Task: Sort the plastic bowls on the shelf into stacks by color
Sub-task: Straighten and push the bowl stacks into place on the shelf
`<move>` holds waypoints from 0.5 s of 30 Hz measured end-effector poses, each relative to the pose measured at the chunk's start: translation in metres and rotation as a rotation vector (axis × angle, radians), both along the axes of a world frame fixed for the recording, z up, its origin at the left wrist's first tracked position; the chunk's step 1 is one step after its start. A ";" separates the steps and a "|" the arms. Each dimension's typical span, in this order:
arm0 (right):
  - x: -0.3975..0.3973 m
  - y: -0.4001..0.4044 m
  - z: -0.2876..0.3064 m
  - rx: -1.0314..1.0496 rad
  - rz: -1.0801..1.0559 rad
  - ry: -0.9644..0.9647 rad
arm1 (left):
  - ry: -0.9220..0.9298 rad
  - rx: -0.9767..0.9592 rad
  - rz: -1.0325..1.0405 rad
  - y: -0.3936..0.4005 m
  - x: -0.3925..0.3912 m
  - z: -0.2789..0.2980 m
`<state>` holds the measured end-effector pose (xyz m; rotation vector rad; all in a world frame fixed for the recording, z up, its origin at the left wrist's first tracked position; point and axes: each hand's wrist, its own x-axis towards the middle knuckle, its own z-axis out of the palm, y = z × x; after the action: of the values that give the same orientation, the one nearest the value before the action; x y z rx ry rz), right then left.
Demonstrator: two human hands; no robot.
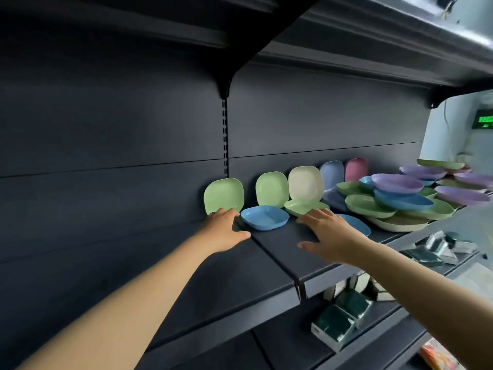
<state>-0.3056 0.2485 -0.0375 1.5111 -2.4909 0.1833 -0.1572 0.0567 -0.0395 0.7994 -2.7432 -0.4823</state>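
Clearly little was sorted yet. The left hand [225, 228] lay with fingers straight, its fingertips [218, 212] at the lower edge of a green squarish plastic bowl [223, 194] propped against the back panel; it gripped nothing. The right hand [326, 235], fingers spread and holding nothing, hovered over a flat green bowl [298, 205] and partly covered a blue bowl [356, 222]. Between the hands a blue squarish plastic bowl [264, 217] sat on the dark shelf [280, 252]. More bowls leaned along the back, and to the right a mixed heap [400, 198] of green, blue, purple and cream bowls remained unsorted, so by my judgement nearly all the stacking was left.
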 end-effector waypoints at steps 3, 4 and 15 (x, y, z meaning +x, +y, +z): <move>-0.051 -0.009 0.003 -0.023 -0.007 -0.099 | -0.010 0.028 0.007 -0.015 -0.043 0.001; -0.066 -0.011 0.004 -0.026 -0.009 -0.135 | -0.021 0.031 0.010 -0.020 -0.055 0.001; -0.200 -0.035 -0.006 0.146 0.015 -0.277 | 0.021 0.260 0.261 -0.054 -0.144 -0.029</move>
<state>-0.5059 0.2132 -0.0439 1.6626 -2.7625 0.2322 -0.3013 0.0028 -0.0680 1.1864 -2.5365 -0.7932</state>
